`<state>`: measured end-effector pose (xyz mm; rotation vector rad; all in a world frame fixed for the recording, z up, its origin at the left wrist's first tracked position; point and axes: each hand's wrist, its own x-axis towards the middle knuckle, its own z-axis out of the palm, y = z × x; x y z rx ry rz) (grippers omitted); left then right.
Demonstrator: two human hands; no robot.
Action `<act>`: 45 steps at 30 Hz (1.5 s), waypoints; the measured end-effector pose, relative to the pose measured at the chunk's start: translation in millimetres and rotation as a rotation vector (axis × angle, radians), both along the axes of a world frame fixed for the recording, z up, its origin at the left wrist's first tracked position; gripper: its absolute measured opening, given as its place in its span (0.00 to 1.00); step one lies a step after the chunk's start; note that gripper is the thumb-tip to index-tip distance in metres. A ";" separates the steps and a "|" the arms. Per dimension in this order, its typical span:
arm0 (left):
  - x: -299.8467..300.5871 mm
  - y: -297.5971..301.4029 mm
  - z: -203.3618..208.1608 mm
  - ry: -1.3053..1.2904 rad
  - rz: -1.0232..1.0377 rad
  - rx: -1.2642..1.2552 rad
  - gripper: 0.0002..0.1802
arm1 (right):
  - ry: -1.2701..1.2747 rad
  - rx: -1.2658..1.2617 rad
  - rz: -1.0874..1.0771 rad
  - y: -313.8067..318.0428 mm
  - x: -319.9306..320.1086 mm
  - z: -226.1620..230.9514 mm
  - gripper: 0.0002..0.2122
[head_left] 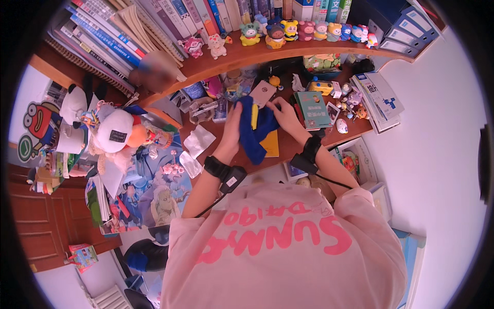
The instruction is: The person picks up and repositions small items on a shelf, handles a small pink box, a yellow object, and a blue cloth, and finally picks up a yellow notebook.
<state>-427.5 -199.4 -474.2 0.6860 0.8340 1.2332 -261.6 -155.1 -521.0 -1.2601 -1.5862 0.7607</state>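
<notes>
While a white plush toy (114,131) sits at far left, a blue cloth (256,135) is held over the wooden desk (288,147), gripped by the left hand (232,126) and right hand (282,114), its long axis hanging toward the person.

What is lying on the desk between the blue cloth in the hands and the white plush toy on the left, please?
In the head view, a crumpled white paper and a clear plastic wrapper lie between the blue cloth and the white plush toy.
</notes>
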 end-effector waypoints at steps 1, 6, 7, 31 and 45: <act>-2.8 4.1 -1.1 0.000 -0.011 0.004 0.21 | -0.037 -0.050 0.015 3.7 6.8 -9.9 0.09; -17.3 8.7 -22.0 0.037 0.060 -0.007 0.25 | -0.297 0.418 -0.052 -27.2 -0.6 24.0 0.12; -16.9 9.5 -27.1 0.067 0.081 -0.020 0.26 | -0.298 0.416 -0.049 -32.1 -7.1 28.8 0.12; -80.3 33.5 -158.7 1.093 0.017 0.233 0.29 | 0.722 -0.643 0.111 -46.8 35.1 -7.9 0.11; -207.5 8.6 -159.2 1.790 0.003 -0.049 0.20 | 0.743 -0.735 0.242 -63.7 18.7 -18.0 0.11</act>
